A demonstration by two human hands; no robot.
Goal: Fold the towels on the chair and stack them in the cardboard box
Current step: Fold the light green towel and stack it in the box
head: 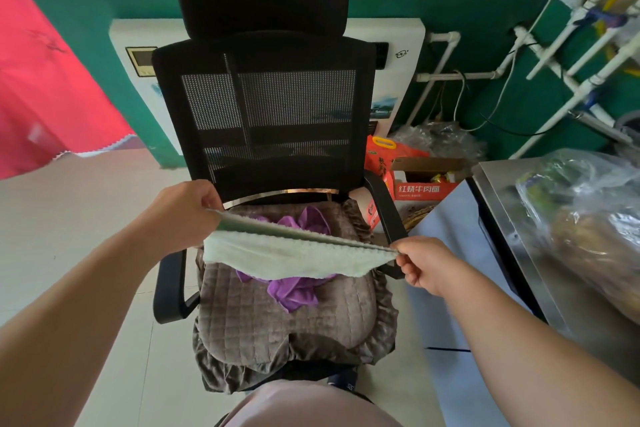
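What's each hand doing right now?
Left hand: pinches one end of the pale green fluffy towel.
Right hand: pinches the towel's other end, stretched above the chair.

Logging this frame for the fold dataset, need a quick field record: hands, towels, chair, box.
left hand: pinches left end of pale green towel
right hand: pinches its right end
pale green towel: doubled over, stretched above chair seat
purple towel: crumpled on seat, unfolded
cardboard box: on floor right of chair, open; no towels visible inside
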